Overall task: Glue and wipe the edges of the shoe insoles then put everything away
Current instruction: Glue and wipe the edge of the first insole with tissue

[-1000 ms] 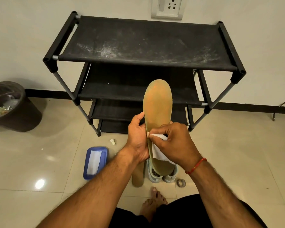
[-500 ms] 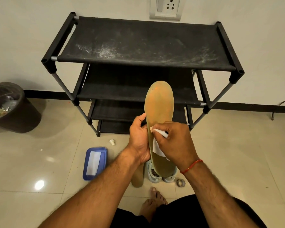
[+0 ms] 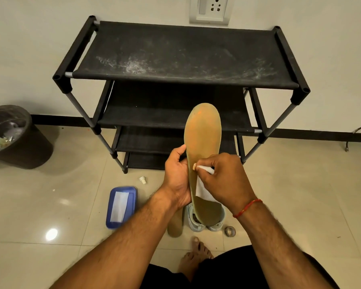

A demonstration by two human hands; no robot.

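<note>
A tan shoe insole stands upright in front of me, toe end up. My left hand grips its left edge near the middle. My right hand pinches a white wipe against the insole's left edge, thumb tip pressed on the rim. A second insole lies on the floor below, beside a pair of pale shoes partly hidden by the held insole. A blue box with white wipes sits on the floor at the left. A small white cap lies near it.
A black fabric shoe rack stands against the wall ahead. A dark waste bin with litter is at the far left. A small tape roll lies right of the shoes. My bare foot rests on the tiled floor.
My right hand with the wipe has slid upward along the insole's left edge. The left hand keeps the same hold.
</note>
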